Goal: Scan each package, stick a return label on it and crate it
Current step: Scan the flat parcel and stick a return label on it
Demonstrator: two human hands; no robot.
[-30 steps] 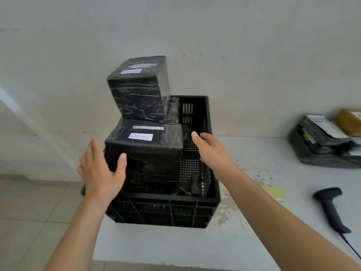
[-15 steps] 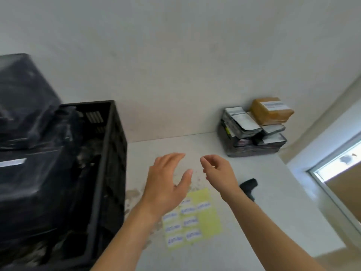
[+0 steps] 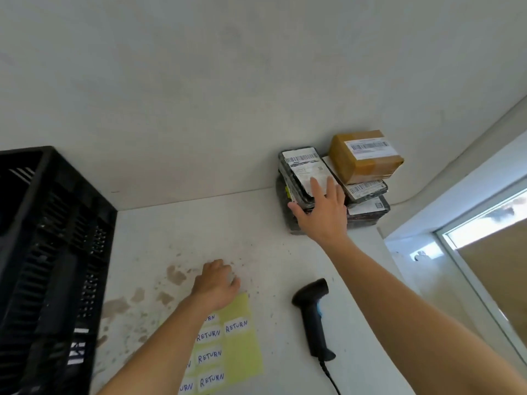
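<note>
My right hand [image 3: 323,213] has left the crate [image 3: 54,252] and now lies spread on the top package [image 3: 303,173] of the pile, fingers straight, thumb at its near edge, nothing lifted yet. So I judge one cycle is done and the next pick begins. My left hand [image 3: 215,285], which half a second ago hung open in the air, now rests loosely curled by the labels [image 3: 228,337], holding nothing. The scanner [image 3: 313,315] lies below my right hand.
</note>
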